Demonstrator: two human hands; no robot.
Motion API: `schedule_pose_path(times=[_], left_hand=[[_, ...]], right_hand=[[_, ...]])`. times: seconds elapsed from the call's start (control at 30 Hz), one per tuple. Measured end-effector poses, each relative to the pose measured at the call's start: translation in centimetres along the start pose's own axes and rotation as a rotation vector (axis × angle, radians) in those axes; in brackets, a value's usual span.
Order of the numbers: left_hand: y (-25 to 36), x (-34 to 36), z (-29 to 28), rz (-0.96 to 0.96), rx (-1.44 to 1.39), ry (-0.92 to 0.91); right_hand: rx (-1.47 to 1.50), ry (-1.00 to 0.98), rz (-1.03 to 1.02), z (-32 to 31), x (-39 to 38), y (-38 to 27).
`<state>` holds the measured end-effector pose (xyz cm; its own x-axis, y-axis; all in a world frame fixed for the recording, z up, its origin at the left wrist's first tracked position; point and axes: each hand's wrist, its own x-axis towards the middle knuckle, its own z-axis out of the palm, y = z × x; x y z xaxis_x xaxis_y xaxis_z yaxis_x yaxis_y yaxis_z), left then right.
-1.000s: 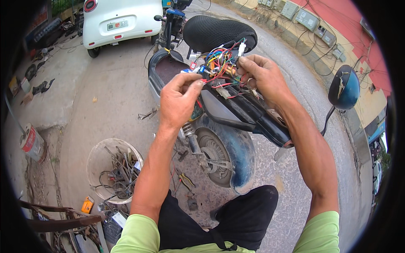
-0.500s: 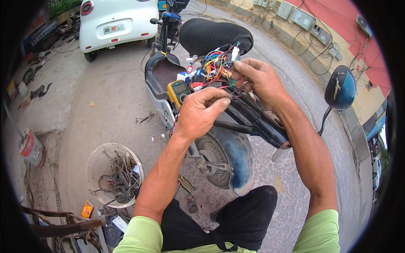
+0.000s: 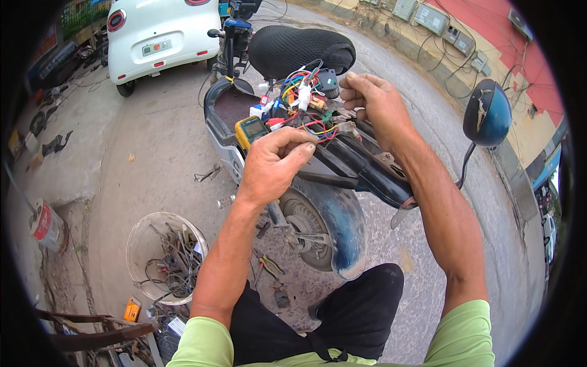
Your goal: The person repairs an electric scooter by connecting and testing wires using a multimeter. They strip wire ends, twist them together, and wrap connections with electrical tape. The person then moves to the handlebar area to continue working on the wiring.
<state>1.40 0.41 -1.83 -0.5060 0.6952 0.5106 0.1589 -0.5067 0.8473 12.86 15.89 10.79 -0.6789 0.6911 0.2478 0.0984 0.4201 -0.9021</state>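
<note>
My left hand point(image 3: 276, 164) is closed in a pinch at the near edge of a tangle of coloured wires point(image 3: 295, 85), its fingertips on a thin wire. To the right of the tangle, my right hand point(image 3: 380, 107) is raised with curled fingers, and nothing shows between them. A white plug connector point(image 3: 304, 96) hangs among the wires beside a black block point(image 3: 328, 82). A yellow multimeter point(image 3: 251, 129) with a grey screen leans just beyond my left hand. All this rests on the opened body of an electric scooter point(image 3: 367, 174).
The scooter's black mesh-covered seat point(image 3: 299, 49) stands beyond the wires. A bucket of tools point(image 3: 136, 248) is at lower left, with pliers point(image 3: 269, 266) on the ground near the rear wheel point(image 3: 304, 229). A mirror point(image 3: 487, 113) sticks up at right. A white car point(image 3: 159, 46) is parked behind.
My right hand has drawn away from the wires. The white connector has dropped lower and left, uncovering the black block. My left hand stays pinched at the wires; the whole view has shifted slightly.
</note>
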Motion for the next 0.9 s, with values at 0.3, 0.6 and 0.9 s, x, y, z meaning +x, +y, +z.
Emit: schedule_pose_path(times=[0.3, 0.6, 0.9], left_hand=[[0.1, -0.3, -0.3, 0.004, 0.017, -0.093], [0.9, -0.6, -0.6, -0.050, 0.066, -0.109], [0.3, -0.2, -1.1, -0.066, -0.061, -0.079]], right_hand=[[0.005, 0.066, -0.037, -0.5, 0.3, 0.4], [-0.352, -0.171, -0.143, -0.1, -1.0, 0.1], [-0.462, -0.298, -0.252, 0.3, -1.8, -0.3]])
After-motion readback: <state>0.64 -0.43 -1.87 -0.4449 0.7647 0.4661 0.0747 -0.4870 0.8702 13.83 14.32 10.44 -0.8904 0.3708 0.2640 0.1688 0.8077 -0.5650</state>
